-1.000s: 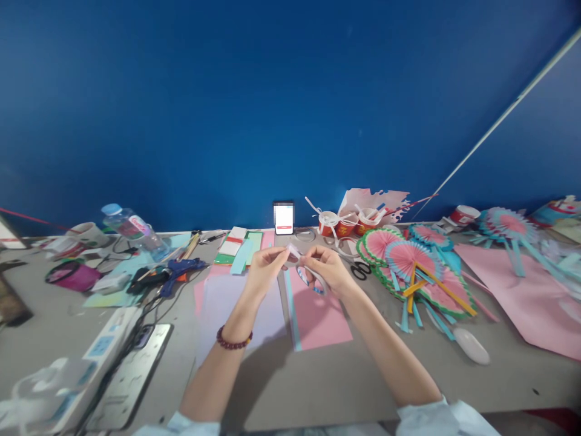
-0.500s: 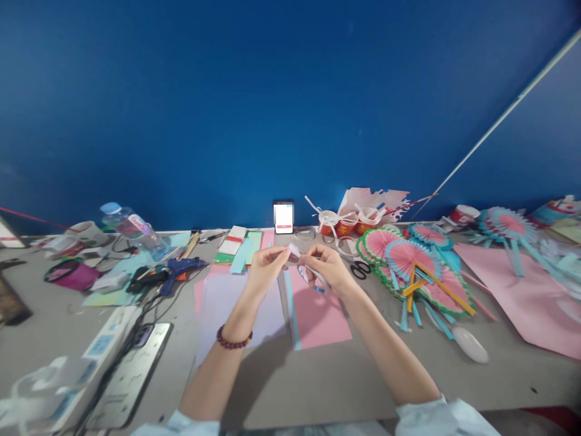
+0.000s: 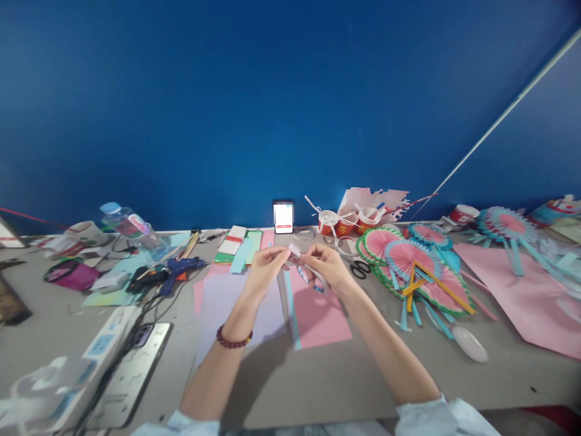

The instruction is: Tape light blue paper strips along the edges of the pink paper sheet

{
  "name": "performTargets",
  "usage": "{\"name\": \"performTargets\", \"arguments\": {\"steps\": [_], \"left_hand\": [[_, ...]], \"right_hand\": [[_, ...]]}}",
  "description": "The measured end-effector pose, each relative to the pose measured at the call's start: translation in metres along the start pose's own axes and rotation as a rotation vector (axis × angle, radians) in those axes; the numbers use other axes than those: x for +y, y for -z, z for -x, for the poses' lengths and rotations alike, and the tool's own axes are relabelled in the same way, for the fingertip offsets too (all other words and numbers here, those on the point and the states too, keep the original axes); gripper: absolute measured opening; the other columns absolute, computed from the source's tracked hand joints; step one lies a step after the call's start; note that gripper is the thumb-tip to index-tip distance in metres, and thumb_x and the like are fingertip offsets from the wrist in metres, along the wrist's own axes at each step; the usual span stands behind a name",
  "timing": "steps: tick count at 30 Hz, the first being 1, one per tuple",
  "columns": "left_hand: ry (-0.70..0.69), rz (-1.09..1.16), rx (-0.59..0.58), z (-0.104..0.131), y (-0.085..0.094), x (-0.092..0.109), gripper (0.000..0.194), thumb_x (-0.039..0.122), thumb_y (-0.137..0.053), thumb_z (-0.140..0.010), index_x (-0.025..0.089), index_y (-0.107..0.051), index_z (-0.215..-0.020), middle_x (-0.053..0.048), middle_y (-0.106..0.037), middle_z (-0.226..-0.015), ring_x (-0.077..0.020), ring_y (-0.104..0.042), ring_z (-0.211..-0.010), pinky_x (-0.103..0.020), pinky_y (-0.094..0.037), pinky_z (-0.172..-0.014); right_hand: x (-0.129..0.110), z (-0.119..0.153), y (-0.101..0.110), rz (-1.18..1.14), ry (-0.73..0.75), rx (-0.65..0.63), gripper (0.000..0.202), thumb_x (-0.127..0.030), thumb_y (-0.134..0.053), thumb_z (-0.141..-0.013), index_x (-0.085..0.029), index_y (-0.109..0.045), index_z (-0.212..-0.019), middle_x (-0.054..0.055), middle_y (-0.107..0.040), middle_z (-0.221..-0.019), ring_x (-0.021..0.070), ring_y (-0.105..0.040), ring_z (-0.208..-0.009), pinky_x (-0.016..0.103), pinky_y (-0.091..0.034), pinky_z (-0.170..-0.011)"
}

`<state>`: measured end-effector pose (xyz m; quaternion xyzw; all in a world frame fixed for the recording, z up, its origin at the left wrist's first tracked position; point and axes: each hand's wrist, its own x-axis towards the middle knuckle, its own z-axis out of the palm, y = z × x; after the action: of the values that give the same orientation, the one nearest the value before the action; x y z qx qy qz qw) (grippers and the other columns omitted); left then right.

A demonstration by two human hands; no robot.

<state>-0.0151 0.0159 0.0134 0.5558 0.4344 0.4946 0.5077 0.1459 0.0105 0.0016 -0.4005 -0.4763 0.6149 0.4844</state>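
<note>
Head camera shows both hands raised just above the grey table (image 3: 318,381), meeting over a pink sheet (image 3: 318,315) and a pale lilac sheet (image 3: 236,309). A small pale paper piece (image 3: 294,250) sits between the two hands, sticking up at their meeting point. The left hand (image 3: 265,266) has its thumb and forefinger closed together on the left end of this piece, the other fingers curled under. The right hand (image 3: 327,266) pinches the right end the same way, fingertips pressed together, and a thin pale strip with blue marks (image 3: 313,280) hangs below its palm; whether this strip is part of the same piece I cannot tell. A dark red bead bracelet (image 3: 233,340) circles the left wrist.

Just to the right of the hands lie black scissors (image 3: 361,269) and a heap of pink and green paper fans (image 3: 417,266). Behind the hands a phone (image 3: 284,217) stands upright by the blue wall (image 3: 290,103), with red paper cups (image 3: 347,223) beside it. A blue glue gun (image 3: 184,267) lies to the left, near a plastic bottle (image 3: 131,227).
</note>
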Motion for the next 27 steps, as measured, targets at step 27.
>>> {"name": "performTargets", "arguments": {"steps": [27], "left_hand": [[0.031,0.012,0.078,-0.0006,0.0002,0.0010,0.027,0.043,-0.066,-0.074,0.017,-0.072,-0.068,-0.004,-0.068,-0.057,-0.0144,-0.060,-0.054,-0.024,-0.039,-0.047]], "right_hand": [[0.0002,-0.0022,-0.0012,-0.012,-0.041,0.000,0.034,-0.043,-0.077,-0.062,-0.016,-0.058,-0.068,-0.004,-0.056,-0.046,0.0091,-0.051,-0.036,0.020,-0.047,-0.035]]}}
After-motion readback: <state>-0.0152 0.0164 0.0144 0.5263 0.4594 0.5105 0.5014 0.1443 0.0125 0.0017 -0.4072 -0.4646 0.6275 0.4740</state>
